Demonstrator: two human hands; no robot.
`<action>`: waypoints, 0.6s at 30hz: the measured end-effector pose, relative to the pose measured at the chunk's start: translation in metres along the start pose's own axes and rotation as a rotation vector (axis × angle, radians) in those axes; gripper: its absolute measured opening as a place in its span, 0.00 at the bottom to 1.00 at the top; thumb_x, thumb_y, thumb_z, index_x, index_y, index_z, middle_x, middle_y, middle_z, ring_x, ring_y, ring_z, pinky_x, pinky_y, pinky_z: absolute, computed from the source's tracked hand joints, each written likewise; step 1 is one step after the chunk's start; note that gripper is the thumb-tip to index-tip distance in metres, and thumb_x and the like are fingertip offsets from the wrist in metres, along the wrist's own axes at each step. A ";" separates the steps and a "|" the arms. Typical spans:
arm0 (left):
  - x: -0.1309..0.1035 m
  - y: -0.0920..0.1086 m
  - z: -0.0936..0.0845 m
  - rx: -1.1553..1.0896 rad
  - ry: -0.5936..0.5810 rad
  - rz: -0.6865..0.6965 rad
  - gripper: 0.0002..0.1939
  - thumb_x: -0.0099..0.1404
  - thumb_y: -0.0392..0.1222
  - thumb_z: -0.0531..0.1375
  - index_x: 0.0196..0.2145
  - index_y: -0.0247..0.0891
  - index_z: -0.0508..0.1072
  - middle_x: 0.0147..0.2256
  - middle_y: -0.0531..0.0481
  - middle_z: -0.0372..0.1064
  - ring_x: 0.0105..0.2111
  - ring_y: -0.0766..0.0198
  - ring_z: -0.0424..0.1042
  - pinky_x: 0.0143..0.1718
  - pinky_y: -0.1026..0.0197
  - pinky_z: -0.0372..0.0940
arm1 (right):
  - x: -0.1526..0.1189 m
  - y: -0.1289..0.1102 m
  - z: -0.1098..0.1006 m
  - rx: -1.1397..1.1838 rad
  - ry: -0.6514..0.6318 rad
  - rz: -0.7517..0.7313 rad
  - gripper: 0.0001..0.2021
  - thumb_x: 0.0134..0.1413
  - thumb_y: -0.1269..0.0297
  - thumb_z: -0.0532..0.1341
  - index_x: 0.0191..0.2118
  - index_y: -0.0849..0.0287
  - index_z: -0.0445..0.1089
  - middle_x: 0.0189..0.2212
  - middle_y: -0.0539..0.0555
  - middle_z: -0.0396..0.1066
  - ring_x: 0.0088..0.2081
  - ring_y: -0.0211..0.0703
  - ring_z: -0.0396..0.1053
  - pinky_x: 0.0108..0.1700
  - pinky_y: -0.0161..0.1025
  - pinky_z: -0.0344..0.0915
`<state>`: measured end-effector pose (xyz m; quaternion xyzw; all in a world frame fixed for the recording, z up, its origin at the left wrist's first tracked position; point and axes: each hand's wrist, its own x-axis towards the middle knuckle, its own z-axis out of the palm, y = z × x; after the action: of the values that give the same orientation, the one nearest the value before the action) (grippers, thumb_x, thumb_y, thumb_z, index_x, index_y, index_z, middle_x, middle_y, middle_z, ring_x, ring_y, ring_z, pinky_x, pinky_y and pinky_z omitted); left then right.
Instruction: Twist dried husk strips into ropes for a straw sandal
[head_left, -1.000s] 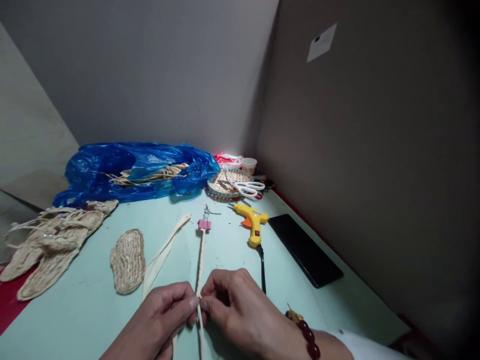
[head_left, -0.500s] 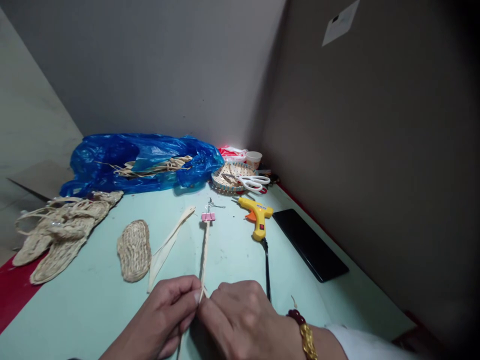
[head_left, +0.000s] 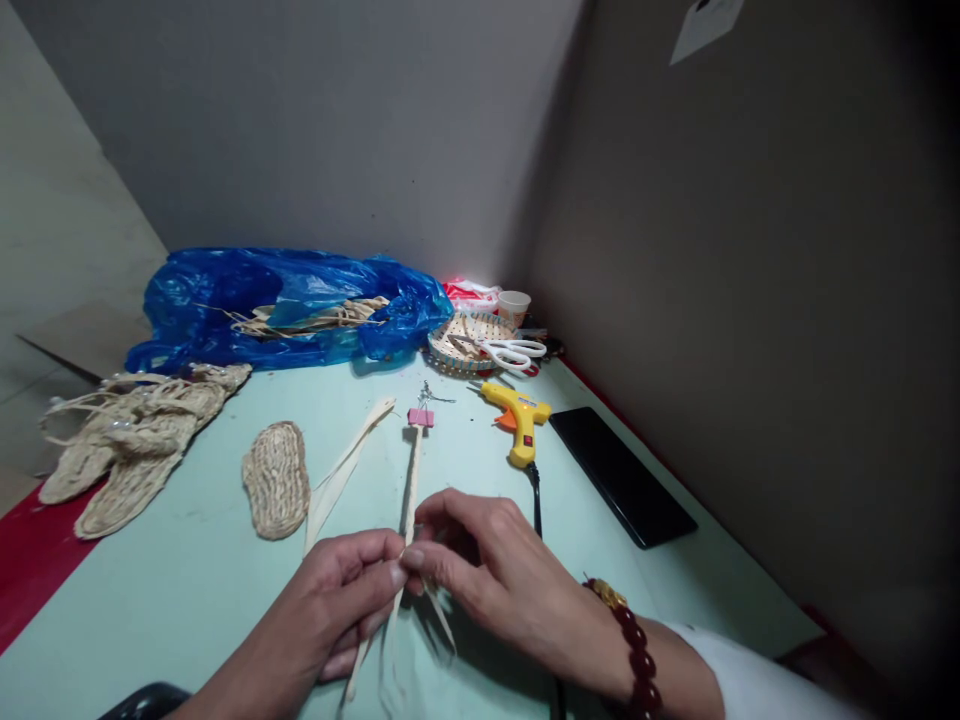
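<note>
Cream, straw-like fibre makes the braid (head_left: pixel 412 478), running over the surface (head_left: pixel 472 470) from the pink clip (head_left: pixel 421 418) to the left hand (head_left: pixel 341 590) and right hand (head_left: pixel 491 570), both pinching it. Probably light, pliable, prone to loosening; best held where loose strands (head_left: pixel 441 616) part.

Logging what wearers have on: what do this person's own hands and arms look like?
The left hand and right hand are ungloved. A dark red beaded bracelet with a gold-coloured charm circles the right wrist, with a white sleeve farther up that arm. The left forearm shows no sleeve.
</note>
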<state>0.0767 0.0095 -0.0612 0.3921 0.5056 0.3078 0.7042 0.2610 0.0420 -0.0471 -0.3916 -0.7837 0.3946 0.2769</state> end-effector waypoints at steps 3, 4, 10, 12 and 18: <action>0.000 0.001 -0.001 0.091 0.000 -0.004 0.16 0.59 0.54 0.62 0.29 0.38 0.67 0.15 0.64 0.52 0.14 0.76 0.38 0.15 0.68 0.36 | 0.004 -0.001 -0.002 0.155 -0.159 0.058 0.11 0.63 0.61 0.56 0.33 0.60 0.71 0.25 0.47 0.69 0.27 0.33 0.61 0.31 0.31 0.57; 0.000 0.003 0.000 0.161 0.008 0.010 0.16 0.60 0.54 0.60 0.29 0.37 0.67 0.15 0.63 0.54 0.14 0.75 0.41 0.15 0.67 0.37 | 0.005 0.000 -0.001 0.196 -0.167 0.065 0.12 0.63 0.62 0.56 0.31 0.61 0.71 0.25 0.47 0.69 0.27 0.33 0.61 0.31 0.31 0.57; -0.007 0.011 0.005 0.500 0.104 0.134 0.17 0.64 0.53 0.54 0.27 0.37 0.68 0.16 0.59 0.56 0.20 0.68 0.55 0.24 0.65 0.51 | 0.002 0.006 0.008 0.347 -0.145 0.124 0.11 0.61 0.65 0.57 0.32 0.62 0.74 0.27 0.49 0.72 0.29 0.35 0.65 0.35 0.32 0.59; -0.008 0.010 0.006 0.560 0.092 0.131 0.18 0.65 0.54 0.51 0.26 0.39 0.65 0.16 0.59 0.56 0.22 0.66 0.56 0.25 0.63 0.52 | 0.003 0.006 0.009 0.342 -0.119 0.119 0.11 0.60 0.66 0.58 0.31 0.62 0.76 0.27 0.50 0.73 0.31 0.37 0.66 0.36 0.32 0.60; -0.010 -0.004 0.002 0.943 0.138 0.229 0.18 0.69 0.48 0.46 0.23 0.42 0.61 0.21 0.55 0.63 0.23 0.63 0.64 0.27 0.61 0.54 | 0.005 0.002 0.011 0.318 -0.032 0.171 0.09 0.55 0.67 0.60 0.30 0.63 0.77 0.25 0.50 0.72 0.28 0.36 0.65 0.32 0.31 0.59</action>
<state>0.0759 -0.0016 -0.0593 0.7001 0.5889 0.1462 0.3764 0.2515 0.0424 -0.0541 -0.4018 -0.6798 0.5418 0.2880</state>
